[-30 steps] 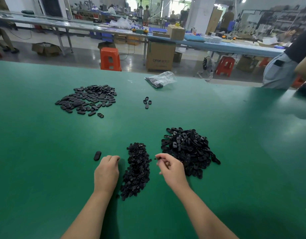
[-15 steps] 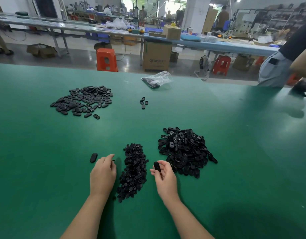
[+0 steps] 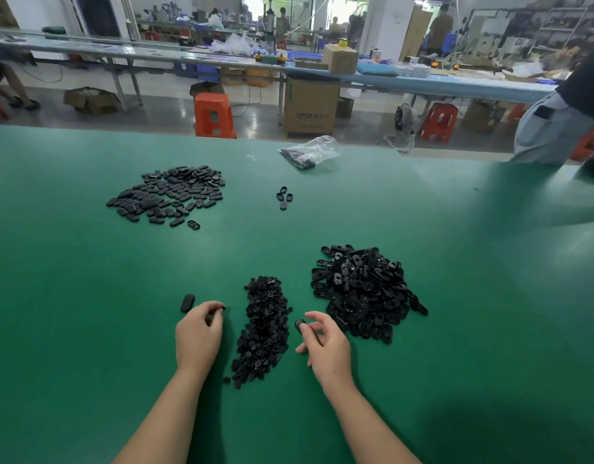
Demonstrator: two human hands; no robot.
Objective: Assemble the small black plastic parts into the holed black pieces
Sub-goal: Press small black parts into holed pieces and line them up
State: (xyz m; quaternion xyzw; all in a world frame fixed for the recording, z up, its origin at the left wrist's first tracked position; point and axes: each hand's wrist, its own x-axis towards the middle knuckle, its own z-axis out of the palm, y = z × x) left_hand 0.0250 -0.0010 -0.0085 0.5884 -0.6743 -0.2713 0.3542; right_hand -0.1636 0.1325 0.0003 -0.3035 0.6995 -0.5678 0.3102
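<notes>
We have a holed black piece (image 3: 299,324) pinched at the fingertips of the right hand (image 3: 324,346), thumb and forefinger curled round it, other fingers loosely bent. It's held up off the worktop (image 3: 88,329), just right of the small-parts pile (image 3: 263,329), probably so the hole faces the other hand.

Left hand (image 3: 198,333) is curled, fingertips pinching something small and dark (image 3: 223,308) at the thumb tip. Looks like one small black plastic part, too small to say for sure. Both hands sit near the near edge, on either side of the small-parts pile, so each reach stays short.

The stock of holed pieces (image 3: 364,293) is heaped right of that pile, next to the right hand. One single oval piece (image 3: 187,303) lies flat just beyond the left hand; we judge it's a finished one parked before transfer.

Toward the far left of the worktop is a spread-out batch (image 3: 168,194), likely done units. A few loose pieces (image 3: 284,197) sit mid-worktop and a clear bag (image 3: 310,150) is at the far edge.

Next step as we read it: bring the hands together and seat the part in the hole.
</notes>
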